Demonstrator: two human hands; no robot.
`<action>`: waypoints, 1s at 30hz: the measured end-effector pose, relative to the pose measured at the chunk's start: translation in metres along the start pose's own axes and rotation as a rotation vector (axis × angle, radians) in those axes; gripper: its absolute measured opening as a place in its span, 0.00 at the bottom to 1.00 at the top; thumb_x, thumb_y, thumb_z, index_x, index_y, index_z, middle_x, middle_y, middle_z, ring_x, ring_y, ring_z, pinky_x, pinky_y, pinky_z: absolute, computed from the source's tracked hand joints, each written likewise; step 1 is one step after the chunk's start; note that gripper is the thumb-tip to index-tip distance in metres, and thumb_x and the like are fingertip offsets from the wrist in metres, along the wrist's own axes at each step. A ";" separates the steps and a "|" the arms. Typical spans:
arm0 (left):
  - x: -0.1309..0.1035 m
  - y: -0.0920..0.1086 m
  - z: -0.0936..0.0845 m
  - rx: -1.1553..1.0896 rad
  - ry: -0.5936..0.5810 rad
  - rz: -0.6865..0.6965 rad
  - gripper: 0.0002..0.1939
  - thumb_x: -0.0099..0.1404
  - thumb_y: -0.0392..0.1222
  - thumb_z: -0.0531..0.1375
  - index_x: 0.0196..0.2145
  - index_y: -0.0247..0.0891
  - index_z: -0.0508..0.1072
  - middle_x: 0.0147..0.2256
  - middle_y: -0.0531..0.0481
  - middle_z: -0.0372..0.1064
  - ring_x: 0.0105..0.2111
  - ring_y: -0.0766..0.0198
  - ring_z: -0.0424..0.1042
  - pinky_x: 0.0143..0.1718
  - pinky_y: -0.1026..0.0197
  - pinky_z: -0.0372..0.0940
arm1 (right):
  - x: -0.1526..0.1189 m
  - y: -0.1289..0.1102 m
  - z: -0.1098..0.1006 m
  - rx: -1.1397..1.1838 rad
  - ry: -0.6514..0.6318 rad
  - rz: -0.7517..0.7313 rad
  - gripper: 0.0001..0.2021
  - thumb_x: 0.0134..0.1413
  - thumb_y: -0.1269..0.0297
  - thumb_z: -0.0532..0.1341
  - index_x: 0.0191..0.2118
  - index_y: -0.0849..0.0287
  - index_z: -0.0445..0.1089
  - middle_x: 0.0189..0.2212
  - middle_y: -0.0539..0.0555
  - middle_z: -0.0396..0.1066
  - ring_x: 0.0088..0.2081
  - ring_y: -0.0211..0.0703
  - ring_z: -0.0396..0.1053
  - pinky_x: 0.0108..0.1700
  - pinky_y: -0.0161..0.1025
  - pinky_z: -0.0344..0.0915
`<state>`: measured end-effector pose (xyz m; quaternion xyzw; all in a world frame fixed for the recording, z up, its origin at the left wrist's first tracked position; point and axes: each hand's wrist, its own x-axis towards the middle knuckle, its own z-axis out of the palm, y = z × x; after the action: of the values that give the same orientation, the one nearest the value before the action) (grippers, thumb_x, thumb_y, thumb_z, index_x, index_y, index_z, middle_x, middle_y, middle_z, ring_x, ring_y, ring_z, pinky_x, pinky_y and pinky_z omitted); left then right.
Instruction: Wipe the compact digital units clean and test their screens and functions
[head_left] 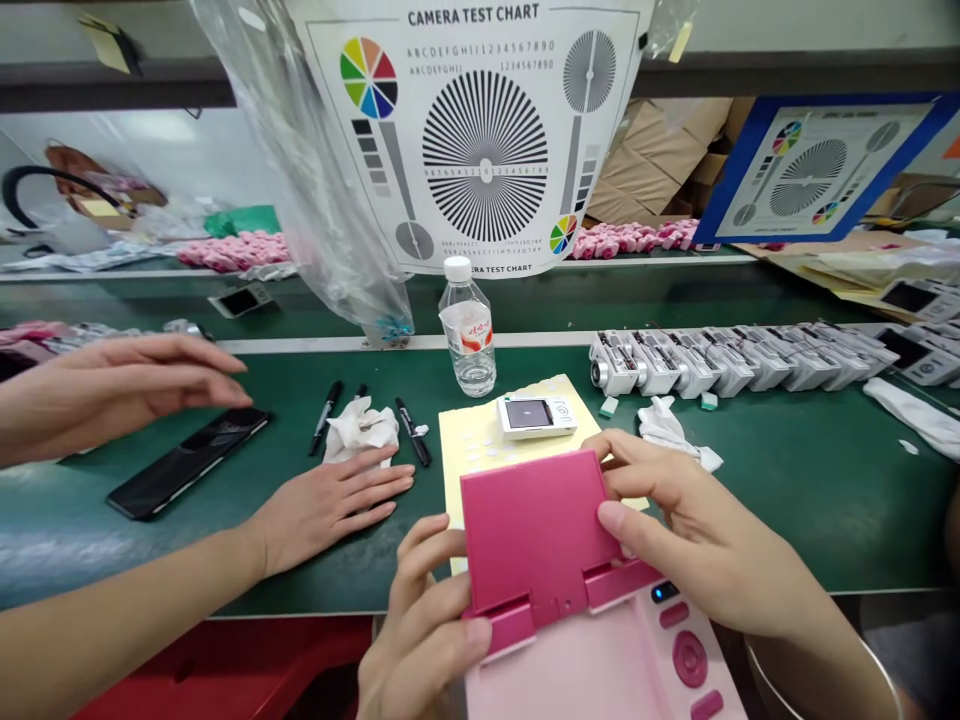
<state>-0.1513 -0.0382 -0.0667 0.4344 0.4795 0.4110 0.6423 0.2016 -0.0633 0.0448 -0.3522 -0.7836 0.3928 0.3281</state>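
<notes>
Close in front of me is a pink handheld device (570, 660) with a hinged magenta panel (536, 530) raised from its body. A small blue light and several magenta buttons show on its right side. My left hand (424, 630) grips the panel's lower left corner near the hinge. With thumb and fingers, my right hand (690, 530) holds the panel's right edge. Just beyond the panel, a small white camera (535, 415) with a dark screen lies on a yellow sheet (469, 440). The device's lower end runs out of view.
A co-worker's hand (330, 510) lies flat on the green table, another hovers over a black phone (187, 465). Markers (412, 432), crumpled tissue (361, 428) and a water bottle (469, 330) stand around. Several white camera units (720, 360) line the right; a test chart (484, 130) hangs ahead.
</notes>
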 end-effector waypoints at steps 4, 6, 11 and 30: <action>0.003 0.025 0.004 -0.012 -0.114 -0.219 0.18 0.58 0.45 0.52 0.45 0.40 0.70 0.46 0.44 0.71 0.49 0.57 0.68 0.48 0.49 0.62 | 0.008 -0.001 0.005 -0.035 -0.029 0.010 0.14 0.53 0.65 0.53 0.20 0.59 0.66 0.32 0.52 0.66 0.35 0.40 0.65 0.37 0.37 0.63; -0.003 0.050 0.032 0.054 -0.171 -0.214 0.15 0.59 0.41 0.50 0.37 0.34 0.73 0.39 0.45 0.74 0.46 0.56 0.70 0.45 0.48 0.63 | 0.014 -0.003 0.009 -0.035 -0.038 0.013 0.15 0.54 0.63 0.54 0.19 0.59 0.65 0.31 0.52 0.67 0.34 0.40 0.65 0.37 0.37 0.62; -0.020 0.120 0.115 0.105 -0.482 -0.336 0.17 0.51 0.37 0.61 0.41 0.36 0.71 0.39 0.46 0.75 0.41 0.53 0.74 0.41 0.52 0.68 | 0.027 -0.008 0.017 -0.019 -0.076 0.037 0.17 0.53 0.63 0.54 0.16 0.60 0.61 0.28 0.51 0.63 0.31 0.36 0.62 0.34 0.34 0.58; -0.026 0.137 0.055 -0.024 -0.308 -0.331 0.12 0.53 0.37 0.63 0.36 0.32 0.73 0.32 0.43 0.75 0.28 0.60 0.74 0.29 0.60 0.67 | 0.087 -0.035 0.058 -0.188 0.016 0.054 0.20 0.56 0.55 0.47 0.19 0.60 0.61 0.28 0.53 0.64 0.31 0.40 0.62 0.35 0.39 0.57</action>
<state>-0.1187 -0.0329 0.0795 0.3996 0.4355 0.2344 0.7718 0.0992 -0.0309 0.0678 -0.4054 -0.8048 0.3232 0.2889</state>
